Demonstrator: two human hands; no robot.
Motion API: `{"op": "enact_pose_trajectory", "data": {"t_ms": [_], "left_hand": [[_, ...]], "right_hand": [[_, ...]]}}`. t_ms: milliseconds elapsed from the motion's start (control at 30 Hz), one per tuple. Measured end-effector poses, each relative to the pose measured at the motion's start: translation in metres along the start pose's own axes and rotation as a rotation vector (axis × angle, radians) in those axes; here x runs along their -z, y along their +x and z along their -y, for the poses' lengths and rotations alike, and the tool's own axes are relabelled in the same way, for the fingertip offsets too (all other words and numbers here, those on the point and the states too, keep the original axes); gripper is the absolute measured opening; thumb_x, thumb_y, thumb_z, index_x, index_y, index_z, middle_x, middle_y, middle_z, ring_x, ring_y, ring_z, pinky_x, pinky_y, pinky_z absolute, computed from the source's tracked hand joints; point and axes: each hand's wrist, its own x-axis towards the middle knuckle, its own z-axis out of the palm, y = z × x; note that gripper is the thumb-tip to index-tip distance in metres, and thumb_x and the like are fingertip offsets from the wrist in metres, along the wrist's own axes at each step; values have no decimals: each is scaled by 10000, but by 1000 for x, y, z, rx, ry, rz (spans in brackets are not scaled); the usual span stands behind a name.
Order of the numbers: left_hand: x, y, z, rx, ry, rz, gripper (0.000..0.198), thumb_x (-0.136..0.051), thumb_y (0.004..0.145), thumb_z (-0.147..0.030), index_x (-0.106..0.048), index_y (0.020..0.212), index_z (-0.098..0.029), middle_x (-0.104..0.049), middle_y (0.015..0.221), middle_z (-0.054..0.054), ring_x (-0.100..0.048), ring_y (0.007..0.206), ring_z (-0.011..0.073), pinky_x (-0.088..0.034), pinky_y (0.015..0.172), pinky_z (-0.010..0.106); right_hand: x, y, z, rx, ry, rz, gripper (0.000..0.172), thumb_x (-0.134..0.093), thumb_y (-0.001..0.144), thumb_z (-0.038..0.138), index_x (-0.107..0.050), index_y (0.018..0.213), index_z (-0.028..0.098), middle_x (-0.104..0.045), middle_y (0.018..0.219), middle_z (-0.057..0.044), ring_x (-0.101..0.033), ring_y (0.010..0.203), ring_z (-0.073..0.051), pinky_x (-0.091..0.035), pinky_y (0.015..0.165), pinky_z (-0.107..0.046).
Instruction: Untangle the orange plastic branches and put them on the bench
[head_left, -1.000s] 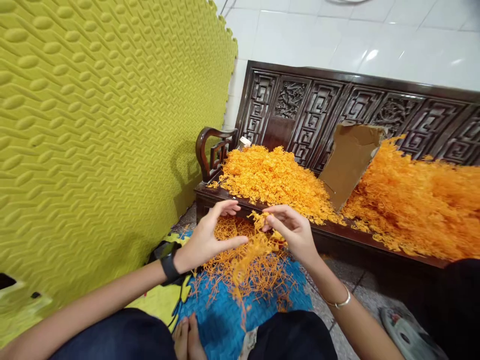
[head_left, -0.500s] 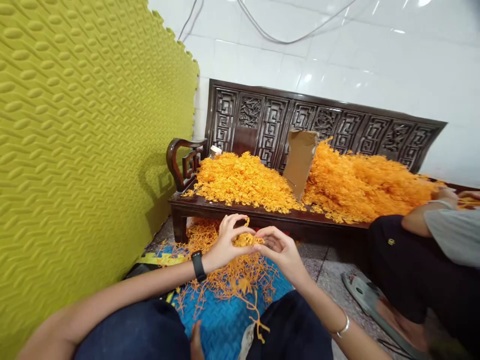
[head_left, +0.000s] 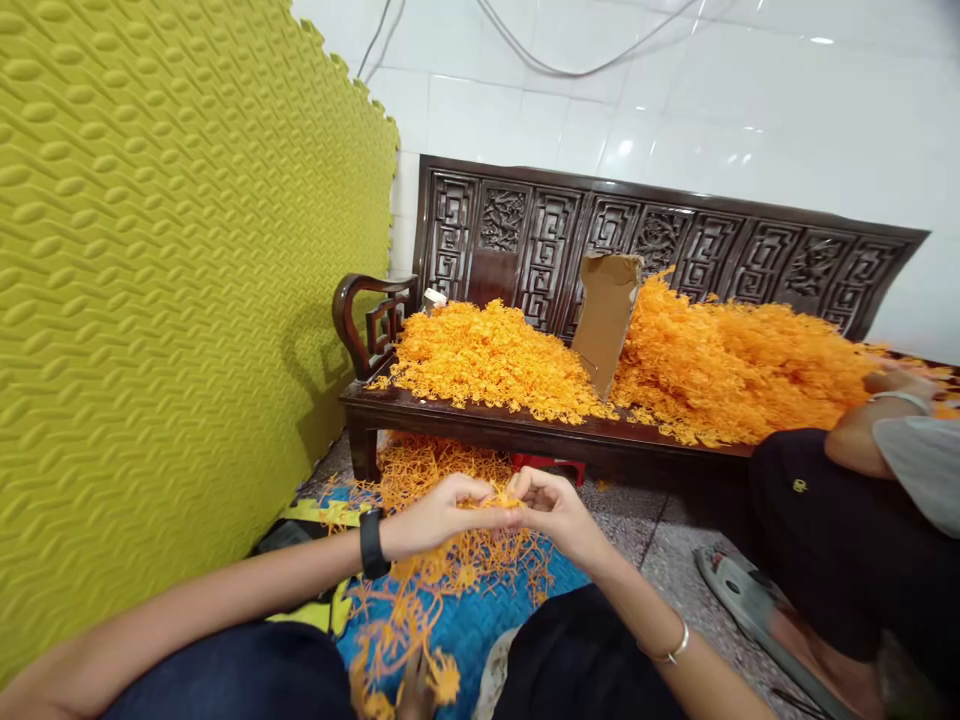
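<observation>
My left hand (head_left: 441,513) and my right hand (head_left: 553,510) meet in front of me, fingers pinched on a small orange plastic piece (head_left: 500,499). The left wrist wears a black watch, the right a thin bracelet. Below the hands lies a tangle of orange plastic sprues (head_left: 450,570) on a blue mat (head_left: 480,630). Some of that tangle hangs down near my knees. A dark carved wooden bench (head_left: 525,432) stands beyond, heaped with a yellow-orange pile (head_left: 491,355) and a deeper orange pile (head_left: 735,360).
A cardboard sheet (head_left: 606,315) stands between the two piles. A yellow-green foam wall (head_left: 150,300) closes the left side. Another person (head_left: 855,540) in dark trousers sits at the right with an arm on the bench. A sandal (head_left: 739,600) lies on the floor.
The view tilted up from the first frame, bringing the person at the right into view. My hands have dropped lower and closed together on the orange piece.
</observation>
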Motion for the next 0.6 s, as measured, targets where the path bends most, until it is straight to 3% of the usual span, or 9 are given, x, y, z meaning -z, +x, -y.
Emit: {"op": "enact_pose_trajectory", "data": {"t_ms": [100, 267, 467, 533, 600], "left_hand": [[4, -10, -6, 130, -356, 176, 401, -564, 808, -463, -557, 567, -142, -514, 520, -25, -455, 503, 94, -361, 564, 242], [5, -30, -15, 236, -607, 290, 370, -717, 671, -358, -507, 456, -143, -437, 394, -58, -340, 352, 46, -263, 405, 216], [8, -61, -28, 300, -679, 365, 351, -761, 585, -356, -527, 420, -154, -399, 354, -55, -301, 318, 52, -205, 375, 242], [8, -72, -34, 324, -677, 363, 342, -752, 596, -388, -550, 436, -164, -401, 373, -47, -305, 344, 65, -211, 404, 258], [6, -81, -39, 328, -648, 320, 341, -713, 649, -414, -564, 462, -171, -441, 413, -27, -342, 385, 85, -237, 443, 272]], "right_hand": [[-10, -1, 4, -60, 178, 157, 283, -770, 658, 318, -548, 684, 145, -597, 653, 11, -574, 560, -90, -443, 545, -211], [-30, 6, 2, -213, 360, 399, 358, -821, 574, 342, -558, 671, 120, -594, 581, 16, -561, 464, -79, -423, 455, -181], [-56, 9, 9, -233, 505, 731, 333, -802, 596, 372, -586, 635, 122, -577, 540, 12, -542, 449, -85, -397, 434, -192], [-61, 3, 19, -208, 463, 823, 327, -784, 609, 406, -600, 613, 135, -570, 567, 0, -563, 522, -111, -437, 498, -231], [-61, -2, 29, -216, 335, 837, 302, -770, 621, 414, -638, 646, 144, -589, 631, -15, -571, 585, -120, -464, 564, -257]]}}
